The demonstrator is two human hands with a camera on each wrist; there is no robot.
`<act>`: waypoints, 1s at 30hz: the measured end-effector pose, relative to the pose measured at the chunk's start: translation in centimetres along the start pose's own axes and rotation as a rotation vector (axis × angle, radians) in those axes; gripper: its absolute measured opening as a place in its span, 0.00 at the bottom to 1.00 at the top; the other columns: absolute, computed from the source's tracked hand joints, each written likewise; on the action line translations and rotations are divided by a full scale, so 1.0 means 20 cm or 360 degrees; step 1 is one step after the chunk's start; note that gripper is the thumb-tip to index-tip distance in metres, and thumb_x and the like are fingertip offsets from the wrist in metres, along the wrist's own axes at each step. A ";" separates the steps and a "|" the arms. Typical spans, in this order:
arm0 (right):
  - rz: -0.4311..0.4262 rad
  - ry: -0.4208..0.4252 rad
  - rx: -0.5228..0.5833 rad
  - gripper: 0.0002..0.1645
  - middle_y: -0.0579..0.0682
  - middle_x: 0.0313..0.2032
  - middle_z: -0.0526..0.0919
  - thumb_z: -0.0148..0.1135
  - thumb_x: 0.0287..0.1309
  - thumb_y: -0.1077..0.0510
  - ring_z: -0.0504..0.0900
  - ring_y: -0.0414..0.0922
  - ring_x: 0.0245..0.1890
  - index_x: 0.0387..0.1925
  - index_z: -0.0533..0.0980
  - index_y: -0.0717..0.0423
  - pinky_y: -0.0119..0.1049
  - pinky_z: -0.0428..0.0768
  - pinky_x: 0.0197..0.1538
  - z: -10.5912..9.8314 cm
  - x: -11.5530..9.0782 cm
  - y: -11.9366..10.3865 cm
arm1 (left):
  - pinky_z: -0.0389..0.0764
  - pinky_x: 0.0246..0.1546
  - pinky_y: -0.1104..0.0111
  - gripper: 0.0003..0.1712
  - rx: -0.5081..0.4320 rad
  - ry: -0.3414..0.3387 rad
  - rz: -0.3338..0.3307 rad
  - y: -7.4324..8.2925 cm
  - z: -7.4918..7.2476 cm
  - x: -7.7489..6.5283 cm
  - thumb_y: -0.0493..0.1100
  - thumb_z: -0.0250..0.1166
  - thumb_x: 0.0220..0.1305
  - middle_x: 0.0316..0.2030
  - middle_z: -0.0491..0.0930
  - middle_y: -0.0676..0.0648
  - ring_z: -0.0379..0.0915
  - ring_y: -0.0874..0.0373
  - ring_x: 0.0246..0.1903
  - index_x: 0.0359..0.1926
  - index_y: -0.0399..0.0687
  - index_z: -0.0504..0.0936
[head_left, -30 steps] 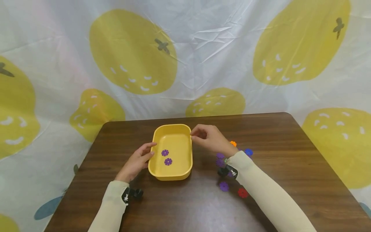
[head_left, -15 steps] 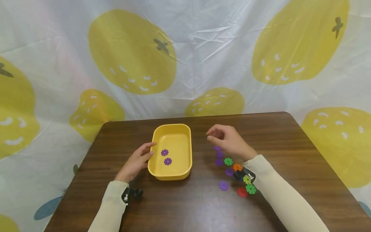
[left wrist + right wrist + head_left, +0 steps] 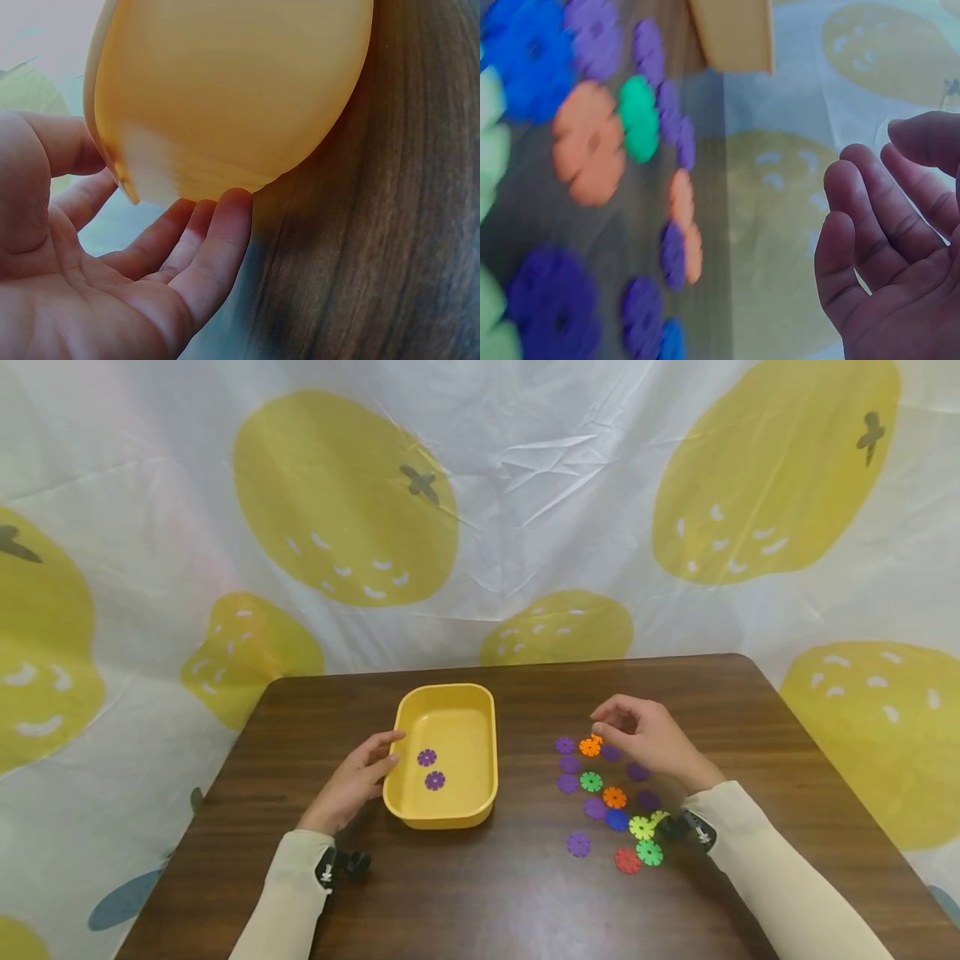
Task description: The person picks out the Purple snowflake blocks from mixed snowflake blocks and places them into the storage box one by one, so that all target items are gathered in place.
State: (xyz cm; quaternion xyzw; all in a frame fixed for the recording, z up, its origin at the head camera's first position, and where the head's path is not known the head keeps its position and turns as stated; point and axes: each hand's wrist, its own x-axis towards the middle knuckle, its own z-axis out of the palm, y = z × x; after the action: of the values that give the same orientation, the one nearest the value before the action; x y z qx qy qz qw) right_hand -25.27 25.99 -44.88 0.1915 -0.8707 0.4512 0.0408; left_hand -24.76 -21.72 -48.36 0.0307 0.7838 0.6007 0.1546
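Note:
My left hand (image 3: 358, 783) grips the left wall of a yellow plastic tub (image 3: 442, 817). The left wrist view has its thumb and a finger at the tub's rim (image 3: 91, 97), other fingertips against the outside. Two purple snowflake discs (image 3: 435, 780) lie in the tub. My right hand (image 3: 656, 739) hovers over the far side of the loose discs, close to an orange snowflake disc (image 3: 589, 747). Nothing shows between its loosely bent fingers in the right wrist view, where the hand (image 3: 900, 255) is apart from the discs.
Purple, green (image 3: 591, 782), blue (image 3: 617, 819), yellow-green (image 3: 641, 827) and red (image 3: 627, 861) discs lie scattered on the brown wooden table (image 3: 510, 893), right of the tub. Behind the table hangs a white curtain (image 3: 525, 543) printed with yellow fruit.
My right hand has moved right, from the tub's right rim to above the loose discs, uncovering several of them. The left hand and tub stay where they were.

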 end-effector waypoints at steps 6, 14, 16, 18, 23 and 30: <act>0.0084 -0.0022 -0.0134 0.12 0.54 0.38 0.90 0.70 0.70 0.55 0.87 0.49 0.36 0.49 0.83 0.57 0.33 0.83 0.39 -0.05 -0.08 0.10 | 0.84 0.62 0.51 0.27 0.0023 0.0003 -0.0008 0.00 0.01 0.00 0.47 0.55 0.83 0.73 0.67 0.38 0.74 0.40 0.68 0.78 0.59 0.67; 0.0118 -0.0160 -0.0285 0.12 0.46 0.38 0.88 0.72 0.68 0.54 0.84 0.44 0.38 0.49 0.84 0.53 0.32 0.83 0.41 -0.10 -0.11 0.18 | 0.84 0.62 0.51 0.27 0.0018 0.0006 -0.0011 0.01 0.01 -0.01 0.47 0.54 0.84 0.74 0.67 0.38 0.74 0.41 0.68 0.78 0.58 0.66; 0.0123 -0.0191 -0.0306 0.13 0.46 0.39 0.88 0.72 0.67 0.53 0.83 0.44 0.39 0.50 0.84 0.53 0.32 0.82 0.42 -0.10 -0.10 0.20 | 0.84 0.62 0.52 0.27 0.0018 0.0008 -0.0014 0.01 0.01 -0.01 0.48 0.54 0.84 0.74 0.67 0.38 0.74 0.41 0.67 0.78 0.58 0.66; 0.0126 -0.0225 -0.0321 0.14 0.46 0.40 0.88 0.73 0.67 0.53 0.83 0.43 0.40 0.50 0.84 0.54 0.33 0.82 0.44 -0.09 -0.09 0.22 | 0.84 0.62 0.52 0.27 0.0023 0.0007 -0.0021 0.01 0.01 -0.01 0.49 0.55 0.83 0.75 0.66 0.38 0.74 0.41 0.68 0.78 0.59 0.66; 0.0147 -0.0310 -0.0381 0.16 0.46 0.42 0.88 0.74 0.66 0.52 0.82 0.42 0.39 0.52 0.85 0.54 0.34 0.82 0.43 -0.06 -0.06 0.27 | 0.83 0.63 0.51 0.27 0.0029 0.0021 -0.0037 0.01 0.01 -0.03 0.50 0.55 0.83 0.75 0.66 0.39 0.74 0.41 0.68 0.77 0.60 0.67; 0.0156 -0.0329 -0.0460 0.15 0.46 0.40 0.88 0.75 0.63 0.55 0.80 0.41 0.37 0.49 0.86 0.56 0.37 0.80 0.43 -0.04 -0.03 0.29 | 0.84 0.62 0.52 0.27 0.0002 0.0013 -0.0023 0.00 0.02 -0.03 0.48 0.54 0.84 0.74 0.67 0.38 0.74 0.41 0.67 0.78 0.58 0.66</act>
State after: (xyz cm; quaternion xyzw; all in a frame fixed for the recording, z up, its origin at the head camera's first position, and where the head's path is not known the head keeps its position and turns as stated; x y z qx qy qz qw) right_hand -26.99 29.72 -49.06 0.1865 -0.9343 0.3008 -0.0438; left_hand -24.10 -21.41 -48.36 0.0227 0.7850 0.5992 0.1556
